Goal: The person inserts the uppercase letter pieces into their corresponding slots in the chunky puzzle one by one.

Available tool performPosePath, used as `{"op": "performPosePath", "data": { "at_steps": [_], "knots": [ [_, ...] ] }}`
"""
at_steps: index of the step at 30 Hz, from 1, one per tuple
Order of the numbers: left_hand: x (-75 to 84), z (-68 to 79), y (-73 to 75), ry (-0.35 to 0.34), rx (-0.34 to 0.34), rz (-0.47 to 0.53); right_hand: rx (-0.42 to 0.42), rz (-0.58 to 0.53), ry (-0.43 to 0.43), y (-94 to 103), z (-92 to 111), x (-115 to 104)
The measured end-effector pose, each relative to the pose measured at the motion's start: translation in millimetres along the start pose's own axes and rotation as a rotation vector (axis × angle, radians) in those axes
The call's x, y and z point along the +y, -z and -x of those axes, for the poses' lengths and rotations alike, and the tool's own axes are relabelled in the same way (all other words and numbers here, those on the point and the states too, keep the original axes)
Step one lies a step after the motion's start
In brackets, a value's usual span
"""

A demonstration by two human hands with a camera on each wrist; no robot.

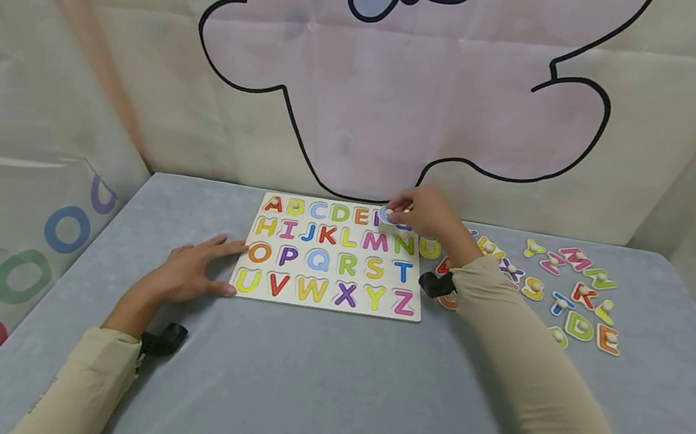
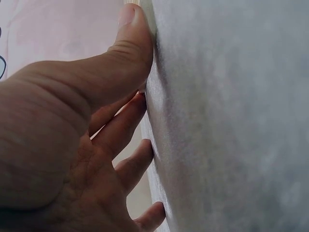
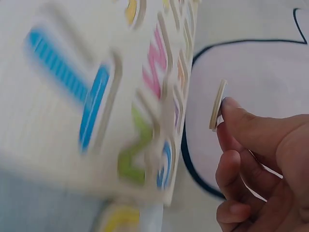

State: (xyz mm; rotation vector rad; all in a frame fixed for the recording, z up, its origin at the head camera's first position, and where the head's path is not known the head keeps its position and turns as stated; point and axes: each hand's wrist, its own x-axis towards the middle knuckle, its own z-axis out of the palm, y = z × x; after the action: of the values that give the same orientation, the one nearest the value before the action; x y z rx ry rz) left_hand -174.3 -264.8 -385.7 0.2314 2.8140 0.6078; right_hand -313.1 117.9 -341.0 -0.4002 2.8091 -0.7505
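A letter puzzle board (image 1: pixel 323 309) with colourful recessed letters lies flat near the back of the table. My left hand (image 1: pixel 192 272) rests at its left side, fingers spread, with the thumb and a fingertip against the edge. Above the board's top right part, my right hand (image 1: pixel 430 213) pinches a thin blue letter piece (image 1: pixel 387 214) between thumb and fingers. In the right wrist view the same piece (image 3: pixel 218 105) is seen edge-on, raised off the board; I cannot tell which letter it is.
Several loose letter pieces with knobs lie to the board's right, among them a green D (image 1: pixel 580 326), an orange E (image 1: pixel 608 339) and a red K (image 1: pixel 584 295). A yellow U (image 1: pixel 429 248) lies beside the board's right edge. A printed cloth wall (image 1: pixel 367 98) rises behind the table.
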Motion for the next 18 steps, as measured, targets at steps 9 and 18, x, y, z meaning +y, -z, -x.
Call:
{"op": "performPosePath", "data": {
  "at_steps": [9,18],
  "knots": [
    [3.4,-0.8,0.8,-0.013,0.006,0.003,-0.031,-0.066,-0.016,-25.0,-19.0,-28.9],
    [4.0,3.5,1.1,-0.021,0.017,0.009,-0.015,-0.109,0.020,-53.3,-40.2,-56.6]
  ]
}}
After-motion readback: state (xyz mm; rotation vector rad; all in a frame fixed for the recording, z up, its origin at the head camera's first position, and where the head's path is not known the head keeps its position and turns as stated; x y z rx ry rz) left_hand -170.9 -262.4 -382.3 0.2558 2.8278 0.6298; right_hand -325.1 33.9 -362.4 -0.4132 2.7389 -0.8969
